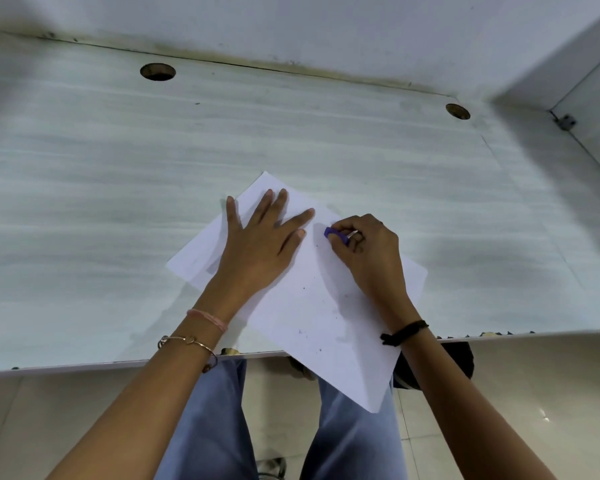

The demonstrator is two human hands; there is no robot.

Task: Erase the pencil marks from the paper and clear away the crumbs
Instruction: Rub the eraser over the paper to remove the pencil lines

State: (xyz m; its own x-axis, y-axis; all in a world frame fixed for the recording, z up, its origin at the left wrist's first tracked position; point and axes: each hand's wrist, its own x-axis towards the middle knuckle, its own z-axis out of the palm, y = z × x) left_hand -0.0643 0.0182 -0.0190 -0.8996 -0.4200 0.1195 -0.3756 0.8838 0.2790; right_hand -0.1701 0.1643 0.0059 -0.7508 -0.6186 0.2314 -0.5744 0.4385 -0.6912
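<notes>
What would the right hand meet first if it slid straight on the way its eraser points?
Probably the left hand: its thumb tip lies on the paper just beyond the eraser that the right hand pinches.

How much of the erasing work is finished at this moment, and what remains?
Done: most of the paper looks blank. In hand: the left hand presses the sheet flat while the right hand holds a blue eraser against it. Left: dark crumbs lie scattered on the paper, not yet cleared; faint grey near its left corner may be pencil marks.
</notes>
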